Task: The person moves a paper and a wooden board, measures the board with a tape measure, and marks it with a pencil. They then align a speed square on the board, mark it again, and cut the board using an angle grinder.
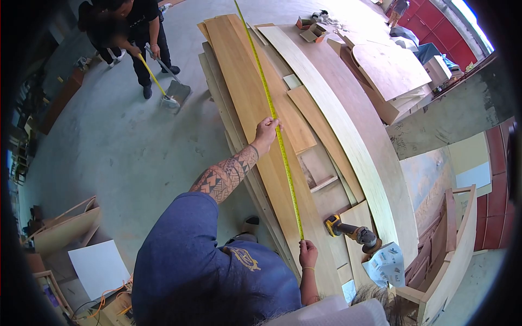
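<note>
A yellow tape measure runs stretched along a long light-brown wooden board, from the top of the view down toward me. My left hand, at the end of a tattooed forearm, pinches the tape partway along its length. Nearer my body, my right hand is closed on the tape's near end, over the same board. The tape's far end leaves the view at the top. To the right of my right hand lies a yellow-and-black power tool with a grey round head, resting on the stacked boards.
More panels are stacked under and beside the board. A crumpled printed sheet lies by the tool. At upper left, a person sweeps with a yellow-handled brush and a dustpan. Wooden frames stand at right.
</note>
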The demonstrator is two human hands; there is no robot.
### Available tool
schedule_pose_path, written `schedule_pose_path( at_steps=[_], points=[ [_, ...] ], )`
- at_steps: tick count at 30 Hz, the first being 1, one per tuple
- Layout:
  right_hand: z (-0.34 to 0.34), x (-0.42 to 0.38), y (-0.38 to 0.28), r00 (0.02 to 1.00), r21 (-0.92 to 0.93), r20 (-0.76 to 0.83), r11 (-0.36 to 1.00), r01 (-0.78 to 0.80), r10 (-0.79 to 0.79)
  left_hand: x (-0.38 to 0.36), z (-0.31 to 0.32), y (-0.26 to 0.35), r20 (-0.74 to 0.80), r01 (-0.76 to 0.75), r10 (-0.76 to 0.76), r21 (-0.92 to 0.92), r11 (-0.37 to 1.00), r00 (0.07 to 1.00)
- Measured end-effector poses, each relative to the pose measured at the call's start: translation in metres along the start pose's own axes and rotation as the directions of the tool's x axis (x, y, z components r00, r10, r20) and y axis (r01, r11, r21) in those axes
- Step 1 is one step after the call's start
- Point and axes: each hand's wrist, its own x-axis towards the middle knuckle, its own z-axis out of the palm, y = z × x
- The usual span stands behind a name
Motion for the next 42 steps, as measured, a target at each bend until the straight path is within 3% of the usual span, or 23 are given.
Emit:
schedule_pose_path(
  at_steps=[7, 15, 18, 27, 34, 37, 39, 42],
  points=[
    [0.006, 0.012, -0.008, 1.0, -0.031, -0.018, 0.999, 0.014, -0.015, 0.035, -0.025, -0.033, -0.071, -0.004, 0.007, 0.038, 0.999, 0.997],
    [0.006, 0.018, -0.012, 1.0, -0.146, -0.019, 0.989, -0.013, 0.01, 0.055, -0.054, -0.072, -0.144, 0.195, -0.182, 0.082, 0.977, 0.973],
    [0.003, 0.017, -0.021, 0.999, -0.12, 0.005, 0.992, -0.037, 0.038, 0.068, -0.059, -0.086, -0.167, 0.201, -0.188, 0.068, 0.977, 0.968],
    [0.015, 0.043, -0.023, 1.0, -0.141, -0.007, 0.99, 0.029, -0.03, 0.104, -0.055, -0.088, -0.243, 0.143, -0.111, 0.116, 0.983, 0.964],
    [0.007, 0.051, -0.024, 0.999, -0.176, -0.023, 0.984, 0.041, -0.046, 0.119, -0.058, -0.095, -0.225, 0.177, -0.133, 0.184, 0.967, 0.965],
    [0.003, 0.049, -0.033, 0.999, -0.156, 0.005, 0.987, 0.039, -0.039, 0.13, -0.064, -0.101, -0.296, 0.076, -0.014, 0.2, 0.977, 0.955],
    [0.003, 0.05, -0.039, 1.0, -0.137, 0.024, 0.991, 0.009, -0.005, 0.129, -0.062, -0.095, -0.241, 0.141, -0.076, 0.265, 0.954, 0.968],
    [0.01, 0.055, -0.029, 1.0, -0.113, 0.005, 0.993, 0.025, -0.025, 0.134, -0.059, -0.102, -0.275, 0.117, -0.04, 0.271, 0.955, 0.961]
  ],
)
